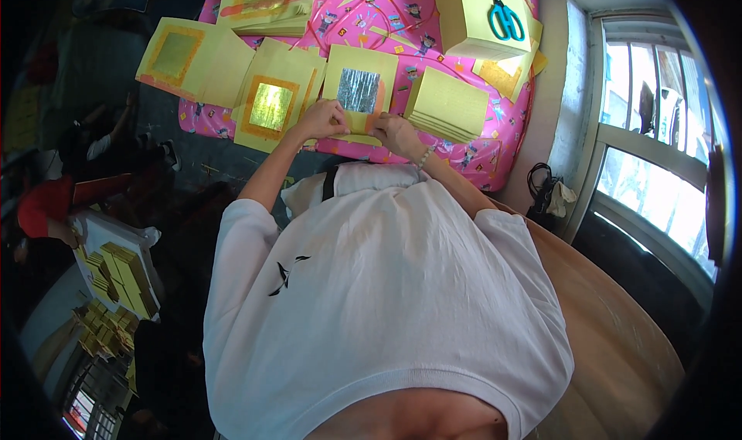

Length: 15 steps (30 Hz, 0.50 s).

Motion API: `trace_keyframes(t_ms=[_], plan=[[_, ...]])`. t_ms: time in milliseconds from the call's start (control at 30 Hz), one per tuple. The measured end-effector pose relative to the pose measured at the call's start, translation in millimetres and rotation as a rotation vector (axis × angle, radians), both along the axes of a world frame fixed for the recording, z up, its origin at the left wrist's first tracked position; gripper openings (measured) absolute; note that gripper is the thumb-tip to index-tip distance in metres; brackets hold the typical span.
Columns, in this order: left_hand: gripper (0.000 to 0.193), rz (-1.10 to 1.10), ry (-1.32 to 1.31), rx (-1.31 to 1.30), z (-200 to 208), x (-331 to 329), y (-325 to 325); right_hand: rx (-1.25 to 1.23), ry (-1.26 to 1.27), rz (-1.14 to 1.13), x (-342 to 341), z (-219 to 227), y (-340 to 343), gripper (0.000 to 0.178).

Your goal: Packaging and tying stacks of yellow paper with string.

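Straight ahead on the table lies a yellow paper sheet (338,73) bearing a silver foil square (359,92), with an orange band along the foil's right side. At its lower left corner my left hand (326,120) is closed, thumb and fingers pinched together; whatever they hold is too small to make out. My right hand (397,134) pinches the sheet's lower right edge near the orange band. To the left, partly under neighbouring paper, is another yellow sheet with a gold foil square (271,106) framed in orange. A stack of plain yellow paper (448,106) sits right of my right hand.
A pink patterned cloth (495,156) covers the table. Teal-handled scissors (505,21) rest on a tall yellow paper stack (464,7) at far right. More foiled sheets (171,60) lie at left. A barred window (657,84) is right; a person in red (48,208) is at left.
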<state>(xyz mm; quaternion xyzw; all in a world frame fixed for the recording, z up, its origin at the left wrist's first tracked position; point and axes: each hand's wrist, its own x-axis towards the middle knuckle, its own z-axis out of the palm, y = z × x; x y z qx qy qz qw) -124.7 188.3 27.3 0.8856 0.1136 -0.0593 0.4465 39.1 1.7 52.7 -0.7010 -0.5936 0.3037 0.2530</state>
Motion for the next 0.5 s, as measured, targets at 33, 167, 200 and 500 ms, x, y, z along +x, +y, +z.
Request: trace_keyframes(t_ms=[33, 167, 200, 500], plan=[[0.018, 0.000, 0.000, 0.001, -1.7, -0.4, 0.5, 0.000, -0.001, -0.002, -0.1, -0.3, 0.4, 0.016], [0.018, -0.007, 0.015, 0.013, -2.1, 1.4, 1.3, -0.011, 0.005, -0.013, -0.2, 0.6, -0.3, 0.017], [0.019, -0.011, 0.026, 0.007, -1.1, 2.1, 1.2, -0.011, 0.006, -0.015, -0.5, 0.4, -0.7, 0.017], [0.021, -0.025, 0.032, -0.012, -2.8, 1.6, 0.9, -0.099, -0.061, -0.033, -3.8, -4.8, -0.8, 0.018]])
